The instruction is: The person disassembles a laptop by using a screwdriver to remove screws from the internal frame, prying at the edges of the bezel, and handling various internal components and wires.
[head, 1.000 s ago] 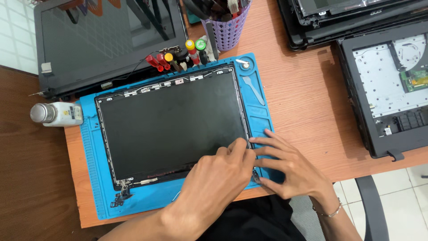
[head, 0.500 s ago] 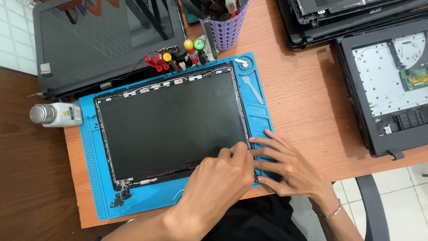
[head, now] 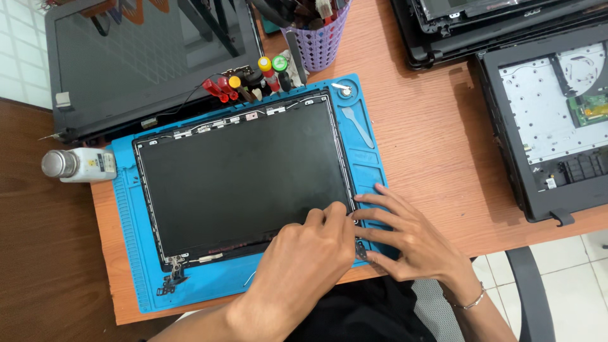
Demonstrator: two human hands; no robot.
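While the laptop screen panel [head: 244, 177] lies flat on the blue mat [head: 373, 164], left hand [head: 304, 259] and right hand [head: 408, 237] press open-fingered at its near corner; thin, stiff, fragile: handle by the edges

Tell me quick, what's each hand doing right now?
Left hand: fingers curled, pressing the laptop screen panel at its lower right corner.
Right hand: open, fingers spread on the blue mat.

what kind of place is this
Most likely a laptop repair bench. A laptop screen panel lies on a blue work mat under the left hand and right hand, screwdrivers stand behind it, and an opened laptop base sits to the right.
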